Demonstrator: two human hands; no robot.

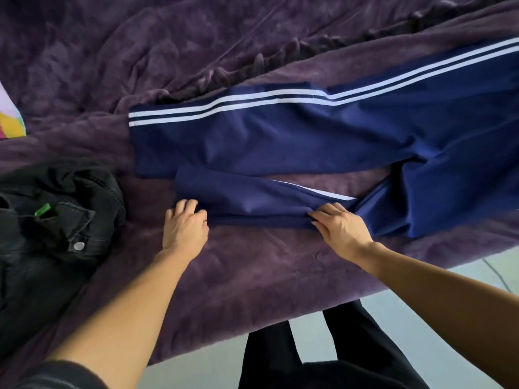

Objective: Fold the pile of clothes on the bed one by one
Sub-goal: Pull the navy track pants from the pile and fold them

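Looking down through the head camera, I have the navy trousers (280, 136) spread across the purple blanket (252, 270) on the bed, waist toward the right and cuffs toward the left. The far leg lies flat with its two white stripes along the upper edge. The near leg lies closer to me, doubled along its length so that only a sliver of stripe shows.

My right hand (341, 226) sits at the near edge of that leg, toward the crotch, with fingertips and thumb pinching a ridge of the cloth. My left hand (185, 226) is at the cuff end, knuckles up and fingers curled, the thumb against the edge of the leg. Whether it actually grips the cloth or only rests beside it I cannot tell from this angle.

Left of the hands, a heap of black denim (56, 226) with a metal button waits on the blanket, and something small and green (42, 210) pokes out of it. Pale floor (309, 327) shows below the bed's edge.
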